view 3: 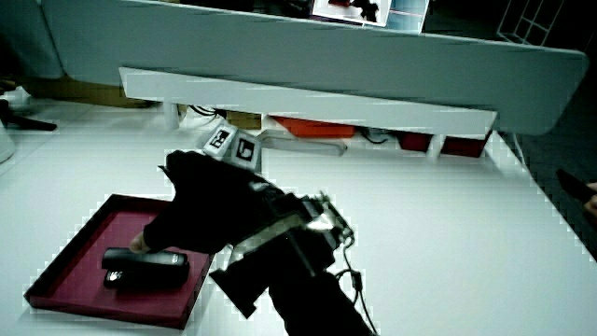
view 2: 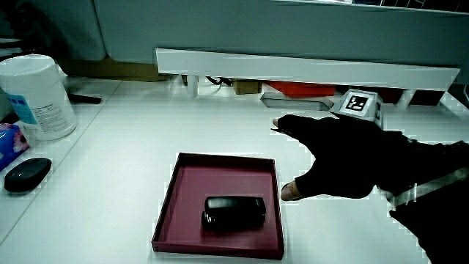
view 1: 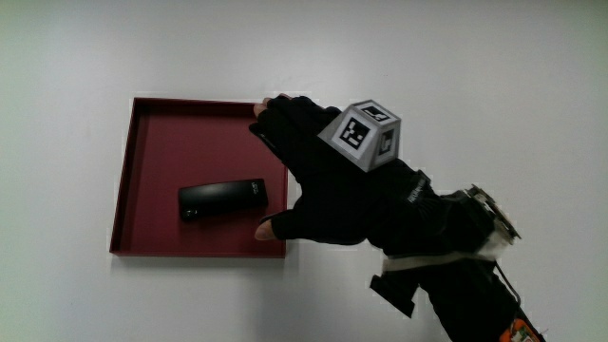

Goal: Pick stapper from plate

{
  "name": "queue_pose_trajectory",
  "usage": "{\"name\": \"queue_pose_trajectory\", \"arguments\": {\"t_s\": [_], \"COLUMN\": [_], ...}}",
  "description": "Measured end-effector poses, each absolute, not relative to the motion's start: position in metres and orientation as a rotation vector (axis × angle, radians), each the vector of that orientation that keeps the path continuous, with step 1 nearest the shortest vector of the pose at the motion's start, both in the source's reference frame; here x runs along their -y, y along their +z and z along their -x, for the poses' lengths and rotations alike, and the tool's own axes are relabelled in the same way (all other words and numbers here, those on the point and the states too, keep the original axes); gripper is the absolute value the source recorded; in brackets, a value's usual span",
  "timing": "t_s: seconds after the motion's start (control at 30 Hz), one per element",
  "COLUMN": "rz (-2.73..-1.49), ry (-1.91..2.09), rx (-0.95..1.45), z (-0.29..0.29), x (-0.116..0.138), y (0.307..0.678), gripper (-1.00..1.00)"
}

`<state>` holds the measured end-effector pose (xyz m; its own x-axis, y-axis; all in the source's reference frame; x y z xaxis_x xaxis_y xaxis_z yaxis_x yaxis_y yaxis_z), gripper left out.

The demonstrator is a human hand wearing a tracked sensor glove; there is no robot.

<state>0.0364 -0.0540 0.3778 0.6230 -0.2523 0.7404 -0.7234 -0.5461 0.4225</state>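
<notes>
Black stapler lies flat on its side inside a square dark-red tray, roughly mid-tray but toward the edge nearer the person; same in both side views. Tray sits on the white table, its low rim visible all round. Gloved hand hovers over the tray's edge and corner beside the stapler, fingers spread wide and holding nothing; bare thumb tip sits just off the stapler's end, other fingertips reach over the tray rim farther from the person. No contact with the stapler that I can see from above; in a side view the thumb looks very close to it, touching or not I cannot tell. Patterned cube rides on the back of the glove, black forearm trailing off toward the person with a white strap round it. In a side view a white wipes canister and a black computer mouse stand near the table's edge, well apart from the tray; low white partition runs along the table
</notes>
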Motion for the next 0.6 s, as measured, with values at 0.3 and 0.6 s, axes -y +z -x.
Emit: {"name": "queue_pose_trajectory", "arguments": {"t_s": [0.3, 0.6], "rz": [-2.053, -2.010], "ry": [0.728, 0.703], "rx": [0.744, 0.733], "z": [-0.006, 0.011], "x": [0.057, 0.055], "y": [0.408, 0.433], "gripper": [0.00, 0.00]}}
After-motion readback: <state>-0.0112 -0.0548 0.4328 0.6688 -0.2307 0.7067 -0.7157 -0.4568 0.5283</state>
